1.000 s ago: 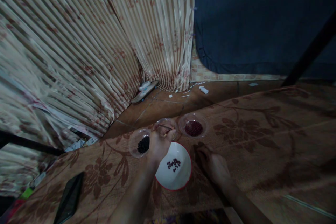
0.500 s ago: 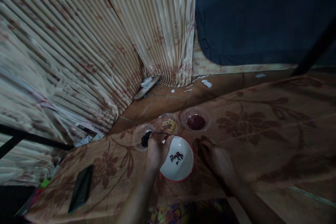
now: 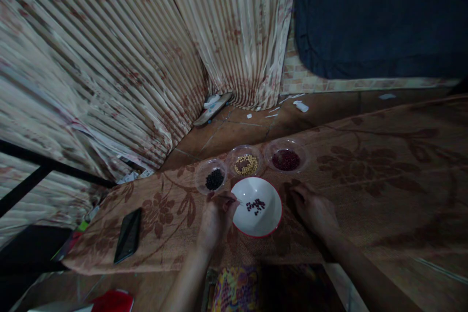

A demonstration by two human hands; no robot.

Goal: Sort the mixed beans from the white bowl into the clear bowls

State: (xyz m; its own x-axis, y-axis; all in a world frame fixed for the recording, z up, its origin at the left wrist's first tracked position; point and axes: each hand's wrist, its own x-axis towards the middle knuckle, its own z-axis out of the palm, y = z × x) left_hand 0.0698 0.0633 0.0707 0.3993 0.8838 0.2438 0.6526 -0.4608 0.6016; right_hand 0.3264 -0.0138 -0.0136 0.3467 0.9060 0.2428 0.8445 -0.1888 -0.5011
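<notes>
My left hand (image 3: 216, 217) is closed in a pinch on thin tweezers (image 3: 231, 199), whose tips reach over the left rim of a white bowl with a red edge (image 3: 244, 222). Several dark red beans (image 3: 256, 205) lie in the middle of that bowl. To the bowl's right, my right hand (image 3: 316, 212) rests on the cloth with its fingers curled in and nothing visible in them. Behind the bowl stand three clear bowls: one of black beans (image 3: 214, 179), one of yellow beans (image 3: 245, 165) and one of red beans (image 3: 285, 160).
A brown flowered cloth (image 3: 365, 204) covers the table. A dark phone (image 3: 127, 235) lies at the left. Striped curtains (image 3: 146, 58) hang beyond, with a slipper (image 3: 214, 108) and white scraps on the tiled floor. A black bar (image 3: 54, 163) is at the left.
The view has shifted, so the table things appear further right and higher. My left hand has drawn back from near the black and yellow beans to the bowl's left rim, tweezers lower.
</notes>
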